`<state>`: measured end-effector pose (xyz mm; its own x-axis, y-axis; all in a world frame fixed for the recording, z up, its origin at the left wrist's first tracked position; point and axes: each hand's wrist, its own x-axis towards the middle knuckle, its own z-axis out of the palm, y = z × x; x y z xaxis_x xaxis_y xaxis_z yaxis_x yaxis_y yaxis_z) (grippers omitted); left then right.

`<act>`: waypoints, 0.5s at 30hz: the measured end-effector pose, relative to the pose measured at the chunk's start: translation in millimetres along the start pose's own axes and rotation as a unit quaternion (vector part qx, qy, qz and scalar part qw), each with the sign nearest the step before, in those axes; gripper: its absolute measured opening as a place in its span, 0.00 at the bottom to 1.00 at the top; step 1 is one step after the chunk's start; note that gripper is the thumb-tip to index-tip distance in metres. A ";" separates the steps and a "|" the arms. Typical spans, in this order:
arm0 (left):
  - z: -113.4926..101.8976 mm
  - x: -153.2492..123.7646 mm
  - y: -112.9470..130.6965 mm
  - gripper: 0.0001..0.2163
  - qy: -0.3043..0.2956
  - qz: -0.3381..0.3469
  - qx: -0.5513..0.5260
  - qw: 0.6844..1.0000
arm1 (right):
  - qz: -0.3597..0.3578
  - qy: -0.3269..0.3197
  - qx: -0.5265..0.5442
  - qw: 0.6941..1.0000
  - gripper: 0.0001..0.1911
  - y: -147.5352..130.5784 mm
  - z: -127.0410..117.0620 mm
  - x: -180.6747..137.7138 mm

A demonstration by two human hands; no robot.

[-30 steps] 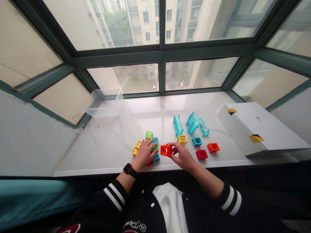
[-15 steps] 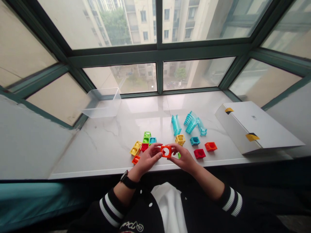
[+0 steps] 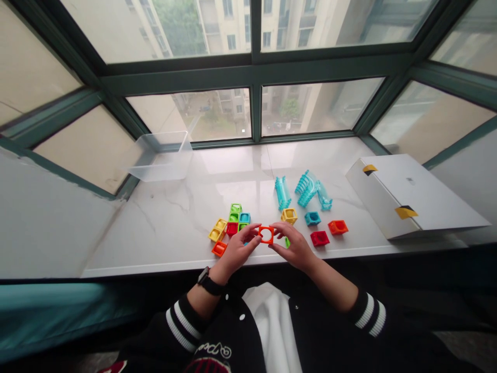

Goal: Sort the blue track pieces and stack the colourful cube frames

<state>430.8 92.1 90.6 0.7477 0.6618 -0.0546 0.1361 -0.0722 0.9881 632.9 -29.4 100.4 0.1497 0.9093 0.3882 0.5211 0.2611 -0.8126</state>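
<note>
An orange toy block (image 3: 271, 229) with a round hole through it is held up between my hands, above the front part of the sill. My left hand (image 3: 239, 249) pinches its left side with thumb and fingers. On the opposite side, the fingers of my right hand (image 3: 295, 246) close on the block's right edge. Left of it lie joined green blocks (image 3: 235, 208), a red block (image 3: 232, 228), a light-blue block (image 3: 245, 217), yellow blocks (image 3: 218, 230) and another orange block (image 3: 219, 249). A green piece beside my right hand is mostly covered.
Right of my hands are a yellow block (image 3: 289, 216), a blue block (image 3: 312, 218), a red block (image 3: 320, 238) and an orange-red block (image 3: 338, 227). Turquoise track pieces (image 3: 283, 192) lie behind. A clear plastic bin (image 3: 166, 173) and a white box (image 3: 419, 191) flank the marble sill (image 3: 155, 228).
The view has tilted down slightly, so the scene sits higher. Both hands still hold the orange block, which has turned a little, its round hole now facing me more squarely.
</note>
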 end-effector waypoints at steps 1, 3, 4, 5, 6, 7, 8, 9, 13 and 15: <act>0.0 0.0 -0.7 0.24 -0.001 0.000 0.001 1.000 | 0.000 0.001 0.001 1.000 0.22 0.3 -0.2 0.0; 0.4 0.1 -2.0 0.24 -0.002 0.000 0.001 1.000 | -0.001 0.003 0.001 1.000 0.22 1.3 -0.1 -0.3; 0.8 0.1 -2.7 0.25 -0.002 -0.001 0.000 1.000 | -0.003 0.005 0.000 1.000 0.23 2.0 0.1 -0.5; 1.3 0.2 -3.5 0.25 -0.001 -0.001 -0.002 1.000 | -0.003 0.008 -0.001 1.000 0.23 2.7 0.4 -0.9; 1.9 0.3 -4.2 0.25 -0.001 -0.002 -0.003 1.000 | -0.005 0.010 -0.002 1.000 0.23 3.4 0.7 -1.2; 2.5 0.3 -4.9 0.25 0.000 -0.003 -0.004 1.000 | -0.006 0.012 -0.002 1.000 0.24 4.1 0.9 -1.5; 3.1 0.4 -5.6 0.25 0.001 -0.004 -0.006 1.000 | -0.008 0.013 -0.002 1.000 0.24 4.6 1.1 -1.9; 3.5 0.3 -6.0 0.25 0.001 -0.006 -0.007 1.000 | -0.009 0.014 -0.003 1.000 0.24 4.9 1.0 -2.2; 4.1 -0.2 -6.0 0.25 -0.003 -0.011 -0.013 1.000 | -0.002 0.008 -0.005 1.000 0.23 5.7 -0.4 -3.6; 4.2 -0.6 -4.9 0.25 -0.006 -0.014 -0.015 1.000 | 0.004 0.005 -0.006 1.000 0.23 6.4 -1.0 -4.7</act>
<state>432.4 88.9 85.1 0.7516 0.6543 -0.0836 0.1381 -0.0322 0.9899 636.4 -32.3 93.8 0.1624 0.9079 0.3864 0.5293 0.2503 -0.8107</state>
